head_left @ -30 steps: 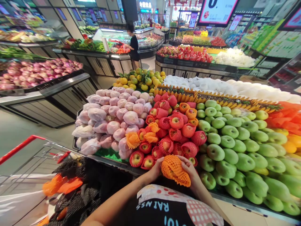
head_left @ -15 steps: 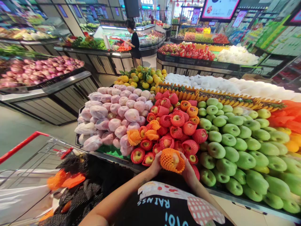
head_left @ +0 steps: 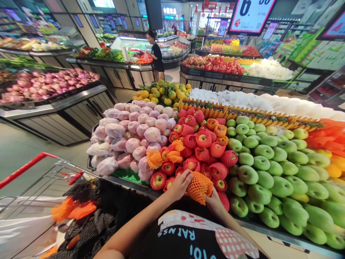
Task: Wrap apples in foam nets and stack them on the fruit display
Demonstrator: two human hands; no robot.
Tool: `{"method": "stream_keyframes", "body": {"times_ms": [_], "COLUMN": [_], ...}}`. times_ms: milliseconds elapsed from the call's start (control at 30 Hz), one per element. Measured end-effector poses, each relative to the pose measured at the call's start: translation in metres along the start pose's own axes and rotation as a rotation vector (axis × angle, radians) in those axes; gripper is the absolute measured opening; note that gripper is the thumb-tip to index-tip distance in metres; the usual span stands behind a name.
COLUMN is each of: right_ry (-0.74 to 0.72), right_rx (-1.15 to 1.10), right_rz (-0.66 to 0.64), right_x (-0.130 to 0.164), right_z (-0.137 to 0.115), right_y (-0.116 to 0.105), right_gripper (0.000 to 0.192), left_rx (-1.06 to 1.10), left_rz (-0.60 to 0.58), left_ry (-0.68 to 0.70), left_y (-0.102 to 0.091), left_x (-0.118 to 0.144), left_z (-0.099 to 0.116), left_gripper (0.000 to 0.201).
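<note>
In front of my body, an orange foam fruit net is held between both hands. My left hand grips its upper left side, fingers bent over the edge. My right hand holds it from the lower right, with part of the fingers behind the mesh. What lies inside the net is hidden from this angle. Just beyond my hands are red apples in red foam nets, with a few orange nets among them.
Wrapped pinkish fruit is piled left of the apples, green apples right. At lower left stands a shopping cart beside crates of dark and orange netting. A person stands at a far stall.
The net has turned in my hands, so its opening and the apple seen in it no longer show. My left fingers have moved up over its top edge.
</note>
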State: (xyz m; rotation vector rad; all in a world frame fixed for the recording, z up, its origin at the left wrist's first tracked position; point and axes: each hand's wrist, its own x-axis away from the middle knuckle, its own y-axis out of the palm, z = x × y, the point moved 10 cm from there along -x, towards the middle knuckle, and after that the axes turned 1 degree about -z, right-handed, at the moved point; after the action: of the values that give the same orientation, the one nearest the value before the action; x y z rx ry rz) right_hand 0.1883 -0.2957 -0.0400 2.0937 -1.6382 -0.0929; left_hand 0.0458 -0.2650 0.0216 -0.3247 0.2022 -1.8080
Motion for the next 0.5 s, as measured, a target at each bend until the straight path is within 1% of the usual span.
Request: {"method": "stream_keyframes", "body": {"times_ms": [100, 167, 233, 267, 333, 400, 433, 500], "right_ry": [-0.014, -0.023, -0.017, -0.009, 0.009, 0.028, 0.038, 0.056], "right_rx": [0.032, 0.055, 0.04, 0.018, -0.038, -0.089, -0.108, -0.156], "right_rz": [-0.037, -0.059, -0.051, -0.041, -0.017, 0.006, 0.016, 0.04], "right_x": [-0.002, -0.002, -0.001, 0.0, 0.001, 0.002, 0.003, 0.003], "right_z": [-0.01, -0.016, -0.018, -0.017, -0.013, -0.007, -0.004, 0.003], "right_y": [0.011, 0.017, 0.018, 0.017, 0.014, 0.01, 0.007, 0.002], "right_gripper": [0.08, 0.078, 0.072, 0.067, 0.062, 0.06, 0.058, 0.054], "left_rx": [-0.151, -0.249, -0.281, -0.246, -0.085, 0.112, 0.184, 0.267], "left_rz": [0.012, 0.075, 0.137, 0.136, 0.069, -0.013, -0.036, -0.032], "left_ry": [0.008, 0.014, 0.013, 0.018, 0.044, 0.078, 0.089, 0.096], "left_y": [-0.003, -0.009, -0.017, -0.019, -0.016, -0.014, -0.014, -0.017], "left_x": [0.003, 0.006, 0.008, 0.008, 0.007, 0.006, 0.004, 0.001], "left_z": [0.013, 0.02, 0.026, 0.027, 0.03, 0.032, 0.032, 0.025], "left_gripper": [0.047, 0.045, 0.041, 0.038, 0.035, 0.041, 0.045, 0.046]}}
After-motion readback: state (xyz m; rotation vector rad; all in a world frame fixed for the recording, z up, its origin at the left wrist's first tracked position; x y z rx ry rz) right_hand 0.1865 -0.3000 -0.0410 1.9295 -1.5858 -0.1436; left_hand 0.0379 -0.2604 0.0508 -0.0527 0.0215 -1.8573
